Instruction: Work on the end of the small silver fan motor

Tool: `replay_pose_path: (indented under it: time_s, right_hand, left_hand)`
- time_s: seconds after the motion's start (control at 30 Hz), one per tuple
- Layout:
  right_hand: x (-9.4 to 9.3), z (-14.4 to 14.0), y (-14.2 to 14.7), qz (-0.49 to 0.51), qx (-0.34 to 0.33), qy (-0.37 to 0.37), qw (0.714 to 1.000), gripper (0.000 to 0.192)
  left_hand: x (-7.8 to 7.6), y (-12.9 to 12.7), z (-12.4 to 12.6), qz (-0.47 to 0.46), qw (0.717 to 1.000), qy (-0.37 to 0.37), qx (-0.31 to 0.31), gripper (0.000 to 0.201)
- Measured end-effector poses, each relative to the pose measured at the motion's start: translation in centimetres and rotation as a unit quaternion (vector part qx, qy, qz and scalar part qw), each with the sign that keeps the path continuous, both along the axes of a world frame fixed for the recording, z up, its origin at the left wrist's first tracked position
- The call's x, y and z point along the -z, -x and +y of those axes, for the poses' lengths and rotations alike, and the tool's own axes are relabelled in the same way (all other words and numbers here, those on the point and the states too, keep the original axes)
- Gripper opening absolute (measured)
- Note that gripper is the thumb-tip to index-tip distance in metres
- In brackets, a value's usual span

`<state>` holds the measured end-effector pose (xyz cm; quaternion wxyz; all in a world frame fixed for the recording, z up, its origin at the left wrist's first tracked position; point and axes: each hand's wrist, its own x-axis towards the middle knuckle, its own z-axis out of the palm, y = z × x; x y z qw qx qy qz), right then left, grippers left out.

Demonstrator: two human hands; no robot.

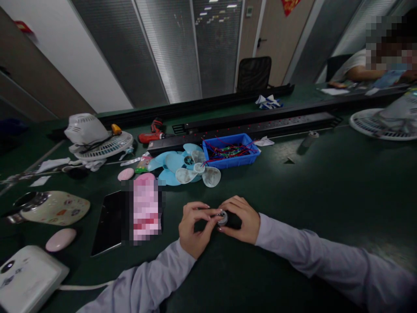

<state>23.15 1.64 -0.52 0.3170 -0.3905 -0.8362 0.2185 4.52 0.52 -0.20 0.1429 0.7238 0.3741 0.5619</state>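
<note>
Just above the green tabletop, a small round silver metal part (223,218), which looks like a small motor, sits between my two hands. My right hand (243,219) has its thumb and fingers curled around the right side of this part. From the left, my left hand (197,228) brings thumb and index finger together in a pinch at the part's upper edge. Whatever tiny thing may be between those left fingertips is hidden. Beyond my hands lie a grey fan blade (198,171) and light-blue fan blades (174,164).
Behind the blades stands a blue bin (233,163) of wired parts. A red drill (153,134), fan housings (104,145) and a metal cylinder (312,138) lie farther off. At left are a tablet (109,221), a flask (58,208) and a white box (31,278). A person (355,65) sits at far right.
</note>
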Motion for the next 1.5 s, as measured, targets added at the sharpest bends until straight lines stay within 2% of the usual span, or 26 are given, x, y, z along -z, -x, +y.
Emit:
replay_pose_path:
  time_s: [0.4, 0.7, 0.97, 1.1, 1.23, 1.37, 1.5]
  right_hand:
    - [-0.2, -0.1, 0.0, 0.000, -0.001, 0.007, 1.000, 0.033]
    - [-0.1, -0.1, 0.1, 0.007, -0.003, 0.009, 1.000, 0.032]
    - [-0.1, 0.0, 0.2, 0.004, -0.001, 0.006, 1.000, 0.032]
    - [-0.1, 0.0, 0.1, 0.003, -0.001, 0.012, 1.000, 0.035]
    - [-0.1, -0.1, 0.0, -0.002, 0.006, 0.014, 1.000, 0.040]
    - [0.0, 0.0, 0.0, 0.000, 0.005, 0.013, 1.000, 0.039]
    - [0.2, 0.1, 0.0, 0.004, 0.005, 0.007, 1.000, 0.039]
  left_hand:
    - [-0.1, 0.0, 0.1, 0.020, 0.998, 0.045, 0.050, 0.025]
    - [-0.4, 0.1, -0.2, 0.031, 0.996, 0.066, 0.055, 0.029]
    - [-0.2, -0.2, -0.4, -0.024, 0.997, 0.047, 0.058, 0.030]
    - [-0.1, 0.1, -0.3, -0.046, 0.999, 0.011, 0.009, 0.032]
    - [0.4, 0.6, 0.9, 0.025, 0.994, 0.065, -0.089, 0.020]
    - [0.7, 1.1, 2.0, 0.110, 0.982, 0.125, -0.089, 0.013]
    - [0.7, 1.2, 2.1, 0.134, 0.978, 0.127, -0.097, 0.015]
